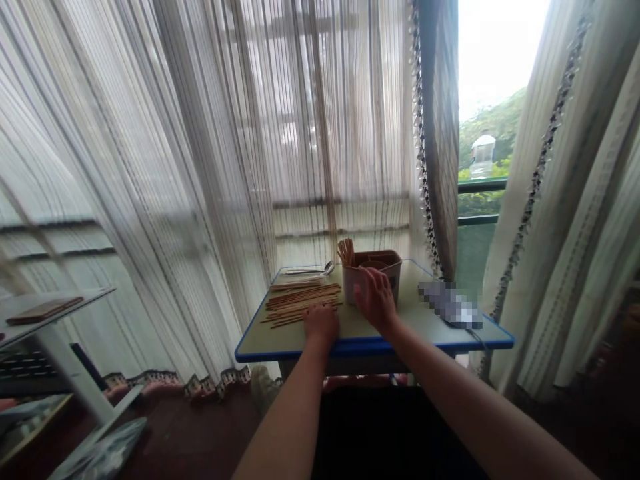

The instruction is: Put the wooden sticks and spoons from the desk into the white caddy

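Chopsticks lay in a loose, roughly parallel spread on the left half of the table, their right ends coming close to the container. Left hand rested over the near right part of the spread, fingers curled down onto it; whether they pinched any stick could not be told. Right hand was raised before the container's near wall, thumb and fingers loosely spread, with nothing visible between them; whether it touched that wall was unclear.

An upright bundle of sticks stood in the container's far left corner. Beyond the loose spread lay some paler sticks, then a ladle at the far edge. A blurred-out object sat on the right.

Each chopstick was probably light, stiff and smooth, apt to roll or slide over its neighbours. A few together would likely have been best gathered around the middle, with the ends evened, since a grip at one tip would have let the rest fan out. The container looked rigid, and its walls offered the surest hold.
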`<state>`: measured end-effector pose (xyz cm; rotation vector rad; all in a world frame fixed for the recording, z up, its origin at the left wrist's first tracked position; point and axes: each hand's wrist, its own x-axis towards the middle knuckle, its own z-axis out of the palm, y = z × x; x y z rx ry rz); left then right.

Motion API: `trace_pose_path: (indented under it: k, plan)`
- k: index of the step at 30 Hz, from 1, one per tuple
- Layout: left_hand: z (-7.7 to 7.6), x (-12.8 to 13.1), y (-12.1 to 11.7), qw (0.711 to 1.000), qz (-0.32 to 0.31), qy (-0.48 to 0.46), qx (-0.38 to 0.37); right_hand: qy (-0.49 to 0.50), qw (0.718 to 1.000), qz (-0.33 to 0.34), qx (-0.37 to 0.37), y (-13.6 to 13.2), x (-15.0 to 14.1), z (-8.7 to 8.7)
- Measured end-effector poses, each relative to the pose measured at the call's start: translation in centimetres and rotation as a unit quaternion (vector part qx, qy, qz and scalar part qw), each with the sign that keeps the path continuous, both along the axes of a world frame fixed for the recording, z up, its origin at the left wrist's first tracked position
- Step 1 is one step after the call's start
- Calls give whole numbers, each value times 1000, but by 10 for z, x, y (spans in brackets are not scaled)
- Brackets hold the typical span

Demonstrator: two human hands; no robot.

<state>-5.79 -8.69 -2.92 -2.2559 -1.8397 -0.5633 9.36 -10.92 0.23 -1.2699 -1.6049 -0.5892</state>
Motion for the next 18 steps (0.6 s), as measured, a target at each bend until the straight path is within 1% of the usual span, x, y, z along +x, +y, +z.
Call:
trace_pose_path:
  k: [2, 4, 5, 7, 9, 11, 14, 18]
  plan:
    - [-1, 0, 1, 1000, -6, -7, 11, -29, 997, 35, -55, -6, 0, -20]
    - [-2, 0, 1, 1000, -9, -12, 13, -39, 989, 60, -129, -5, 2, -34]
    - [-1, 0, 0, 1000, -10, -13, 9, -34, 983, 63, -167, -4, 3, -38]
    - [0, 0, -1, 1000, -16, -11, -2, -20, 971, 45, -233, 2, 5, -42]
    - [3, 1, -3, 999, -26, -7, -17, -26, 961, 19, -276, 7, 6, -43]
    - [6, 1, -5, 999, -35, -7, -35, -51, 955, 6, -291, 9, 6, -44]
    - [10, 1, -7, 997, -50, -14, -56, -76, 952, 14, -296, 11, 6, -45]
    - [9, 0, -7, 995, -79, -18, -54, -63, 949, 30, -306, 11, 7, -46]
